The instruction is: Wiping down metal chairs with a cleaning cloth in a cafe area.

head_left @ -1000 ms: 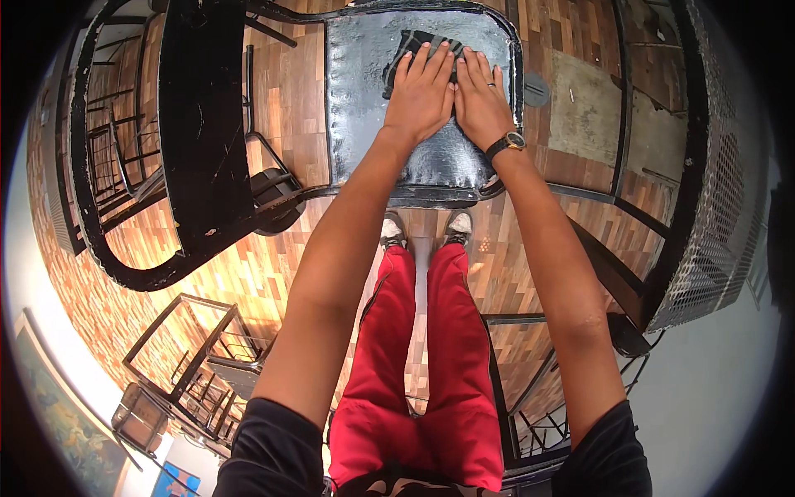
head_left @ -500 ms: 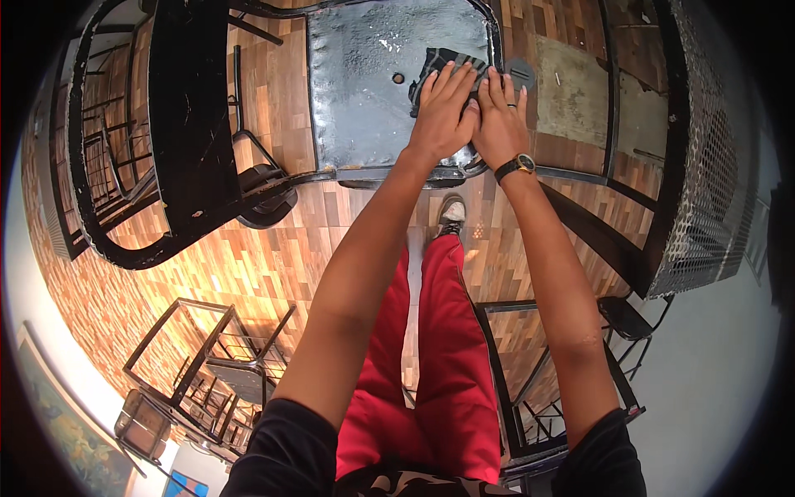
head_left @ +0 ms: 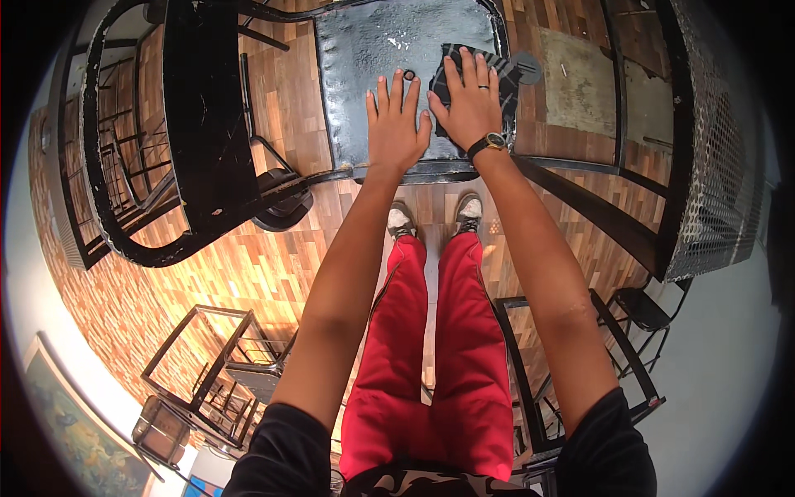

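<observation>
The worn grey seat (head_left: pixel 356 74) of a black metal-framed chair lies in front of me, its surface wrinkled and chipped. My left hand (head_left: pixel 395 132) rests flat on the near middle of this seat, fingers spread and nothing in them. Beside it, on the right part, a dark checked cloth (head_left: pixel 508 91) is spread out. My right hand (head_left: pixel 472 103), with a ring and a wristwatch, lies open on top of that cloth and hides part of it. Just beyond the left fingertips is a small round hole (head_left: pixel 409 74) in the seat.
A black board with a looped metal frame (head_left: pixel 199 124) stands at the left. To the right rises a perforated metal panel (head_left: pixel 720 166). Bare metal frames (head_left: pixel 199 356) and chairs (head_left: pixel 161 431) stand at lower left, another frame (head_left: pixel 530 373) at lower right. My shoes (head_left: pixel 468 211) are on the wood-patterned floor.
My left hand has come off the cloth and moved left onto the seat. The right hand has shifted left and stays on the cloth. A second shoe now shows beside the first.
</observation>
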